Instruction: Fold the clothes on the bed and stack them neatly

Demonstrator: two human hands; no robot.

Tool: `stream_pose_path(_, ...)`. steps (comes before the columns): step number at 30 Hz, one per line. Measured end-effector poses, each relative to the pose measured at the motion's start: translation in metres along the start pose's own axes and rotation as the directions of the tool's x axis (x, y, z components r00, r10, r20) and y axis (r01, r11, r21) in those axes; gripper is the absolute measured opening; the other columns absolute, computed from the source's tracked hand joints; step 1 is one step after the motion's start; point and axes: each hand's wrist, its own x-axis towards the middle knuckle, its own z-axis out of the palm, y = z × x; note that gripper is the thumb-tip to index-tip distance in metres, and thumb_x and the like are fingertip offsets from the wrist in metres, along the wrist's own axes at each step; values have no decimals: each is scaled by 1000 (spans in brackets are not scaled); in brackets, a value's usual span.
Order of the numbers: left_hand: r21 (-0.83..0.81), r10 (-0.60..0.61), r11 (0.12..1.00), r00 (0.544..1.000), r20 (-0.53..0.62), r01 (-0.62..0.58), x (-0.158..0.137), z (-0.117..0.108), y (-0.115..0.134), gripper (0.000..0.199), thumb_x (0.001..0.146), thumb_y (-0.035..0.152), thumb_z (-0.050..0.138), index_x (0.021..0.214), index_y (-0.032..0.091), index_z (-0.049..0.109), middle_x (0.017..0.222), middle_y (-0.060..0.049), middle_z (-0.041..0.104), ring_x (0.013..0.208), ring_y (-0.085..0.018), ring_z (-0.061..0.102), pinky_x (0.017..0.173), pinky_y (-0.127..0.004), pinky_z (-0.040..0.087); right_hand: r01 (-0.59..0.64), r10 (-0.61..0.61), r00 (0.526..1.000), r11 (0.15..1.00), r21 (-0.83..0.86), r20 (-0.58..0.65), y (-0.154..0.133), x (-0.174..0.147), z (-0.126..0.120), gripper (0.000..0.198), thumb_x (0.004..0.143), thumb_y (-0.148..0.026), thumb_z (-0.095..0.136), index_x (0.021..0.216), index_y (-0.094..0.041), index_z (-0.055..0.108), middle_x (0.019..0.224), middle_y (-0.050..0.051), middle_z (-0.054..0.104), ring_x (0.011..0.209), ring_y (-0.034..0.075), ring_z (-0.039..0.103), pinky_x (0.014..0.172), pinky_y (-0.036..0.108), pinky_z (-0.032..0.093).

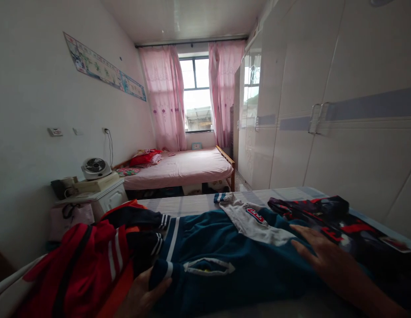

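A teal jacket (258, 265) with white-striped navy trim lies spread on the bed in front of me. Its grey sleeve (248, 221) with a red-and-navy patch is folded across the body. Low in the view, my left hand (147, 289) pinches the navy-and-white cuff (161, 271), thumb on top. My right hand (325, 254) rests on the jacket's right part with fingers stretched out, near the grey sleeve's shoulder end. A white-edged pocket opening (208, 267) shows between the two hands.
A red garment (82, 256) and dark striped-cuff clothing (139, 221) are heaped at left. Black-and-red clothing (338, 221) lies at right on the near bed (192, 203). Beyond are a pink bed (188, 163), a nightstand with a fan (96, 168), and white wardrobes (298, 154).
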Motion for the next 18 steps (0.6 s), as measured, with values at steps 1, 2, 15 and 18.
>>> stream_pose_path(1, 34, 21, 999, 1000, 9, -22, 5, 2, -4, 35, 55, 56, 68, 61, 22, 62, 66, -3, 63, 73, -25, 60, 63, -29, 50, -34, 35, 999, 999, -31, 30, 1, 1, 9, 59, 82, -52, 38, 127, -17, 54, 133, 11, 53, 122, 30, 49, 100, 46, 41)
stream_pose_path(2, 51, 37, 998, 999, 13, -38, 9, 3, -8, 36, 58, 56, 66, 60, 20, 60, 62, -2, 60, 66, -22, 58, 58, -28, 48, -56, 59, 997, 996, -71, 52, 3, 3, 19, 62, 82, -54, 39, 128, -14, 53, 133, 14, 52, 120, 32, 50, 98, 47, 42)
stream_pose_path(15, -131, 386, 914, 922, -5, -384, -14, -49, -2, 12, 65, 31, 72, 68, 20, 68, 86, -4, 68, 91, -23, 62, 82, -32, 52, -17, -13, 998, 893, 450, 62, 12, -19, -66, 26, 80, -40, 46, 93, -24, 63, 79, 3, 63, 73, 20, 59, 64, 29, 48)
stream_pose_path(18, -18, 347, 937, 920, 183, -350, -33, -56, -20, 12, 70, 33, 67, 67, 22, 69, 88, -5, 70, 95, -25, 63, 84, -34, 53, -88, 0, 983, 879, 468, 185, 30, -60, -75, 26, 77, -46, 53, 77, -23, 65, 76, 5, 65, 70, 21, 61, 64, 29, 50)
